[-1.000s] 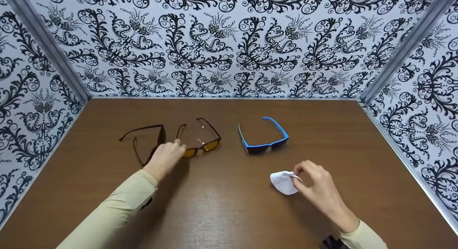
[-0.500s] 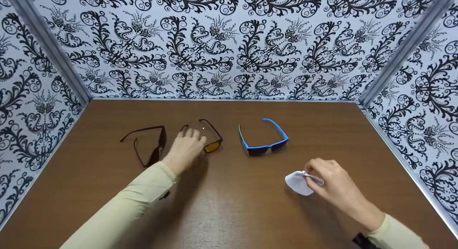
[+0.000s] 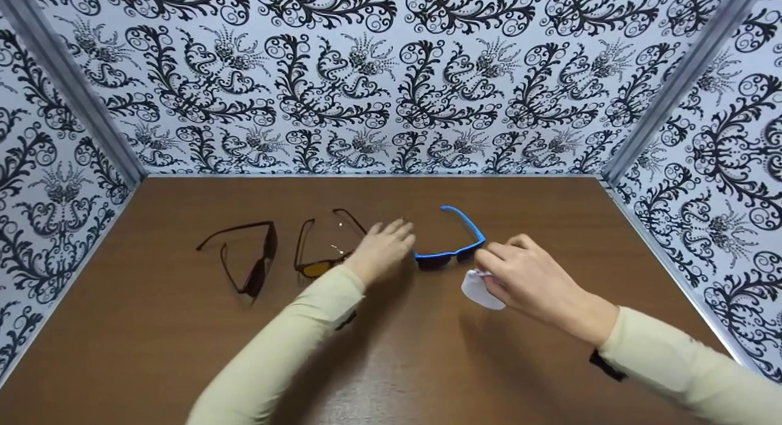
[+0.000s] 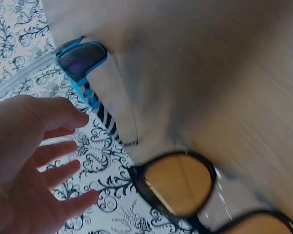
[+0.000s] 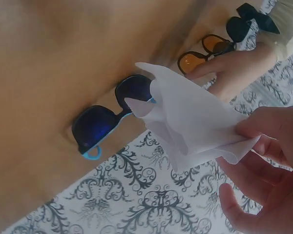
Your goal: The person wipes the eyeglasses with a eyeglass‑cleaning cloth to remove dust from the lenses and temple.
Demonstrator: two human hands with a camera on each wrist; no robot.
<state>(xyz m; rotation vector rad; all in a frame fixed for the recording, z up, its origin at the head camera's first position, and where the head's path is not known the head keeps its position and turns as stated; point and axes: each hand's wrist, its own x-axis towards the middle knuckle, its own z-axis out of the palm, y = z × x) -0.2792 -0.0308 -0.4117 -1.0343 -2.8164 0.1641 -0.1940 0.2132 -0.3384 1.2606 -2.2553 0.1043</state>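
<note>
Landmark: blue-framed sunglasses [image 3: 434, 263], standing open on the wooden bench [image 3: 122, 309], dark lenses toward the person.

Far left of the landmark: dark brown glasses [image 3: 269, 245], arms unfolded, front turned toward the landmark. Position unchanged from 0.5 s ago.

Between those and the landmark: amber-lensed glasses [image 3: 316, 270], arms unfolded, also unmoved. Half a second earlier the left lens was covered and the right one visible; now the left lens shows and the right is mostly masked by the left hand and sleeve.

Just left of the landmark: left hand [image 3: 385, 251], shifted rightward from over the amber pair. Fingers extended and spread, nothing held; its fingertips overlap the landmark's left arm in the head view, contact cannot be told.

Landmark itself: same place as before, left arm now hidden.

Just to the near right of the landmark: white cloth [image 3: 482, 292], pinched between thumb and fingers of the right hand [image 3: 519, 278]. Both were lower and farther right before. Cloth overlaps one lens in the right wrist view; contact cannot be told.
</note>
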